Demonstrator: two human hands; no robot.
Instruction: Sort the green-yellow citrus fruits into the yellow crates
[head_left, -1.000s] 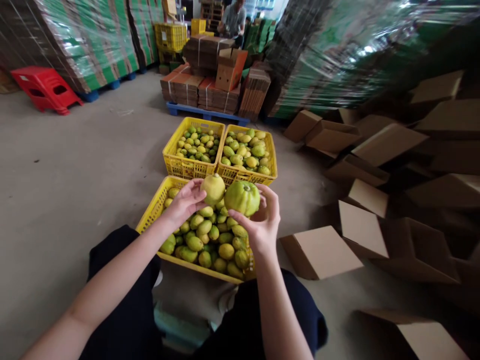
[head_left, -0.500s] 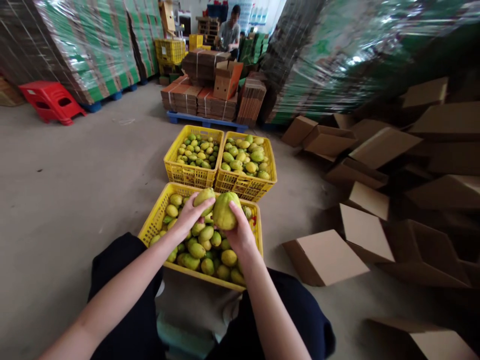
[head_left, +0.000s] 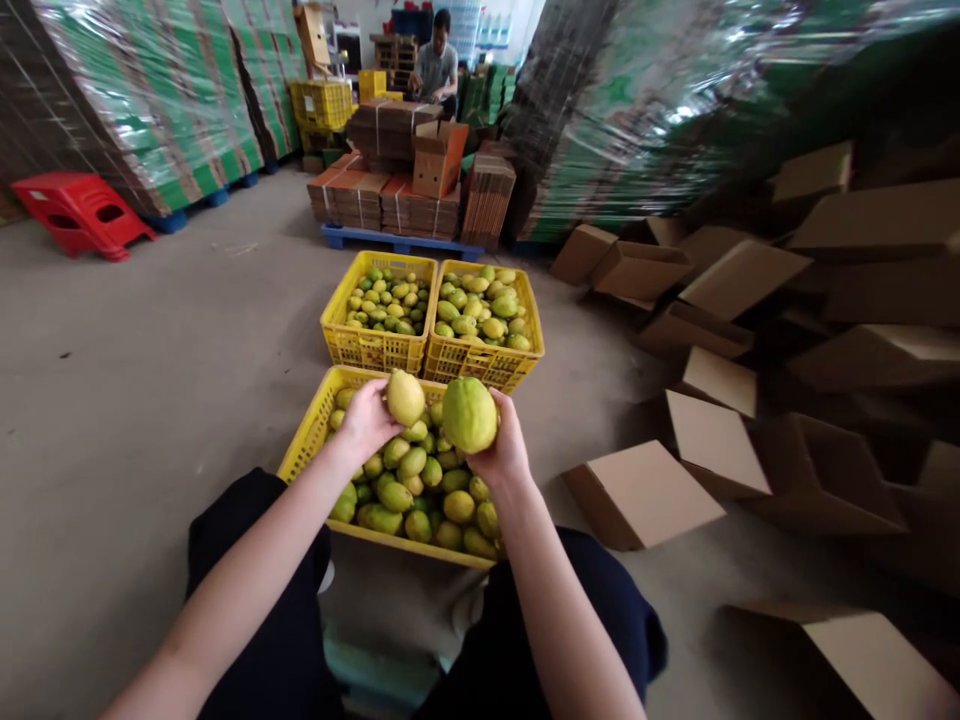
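Observation:
My left hand [head_left: 373, 418] is closed around a pale yellow lemon [head_left: 406, 398], its rounded end turned toward me. A larger, ribbed, greener lemon [head_left: 469, 415] sits in the grip of my right hand [head_left: 505, 440], level with the first and a small gap apart from it. Both fruits are held above a yellow plastic crate [head_left: 304, 440] between my knees. Green and yellow lemons [head_left: 412, 462] fill much of this crate; my hands and forearms hide part of them.
Beyond stand two more yellow crates, a left one [head_left: 375, 345] and a right one [head_left: 480, 365], both holding similar fruit. Empty cardboard boxes [head_left: 652, 490] litter the right side. A red stool [head_left: 82, 212] stands left. Behind flattened cartons on a blue pallet [head_left: 405, 240], a person [head_left: 437, 70] works.
My hands have moved slightly apart, and the two lemons are turned, with the left one now end-on to me. The view has shifted a little to the right.

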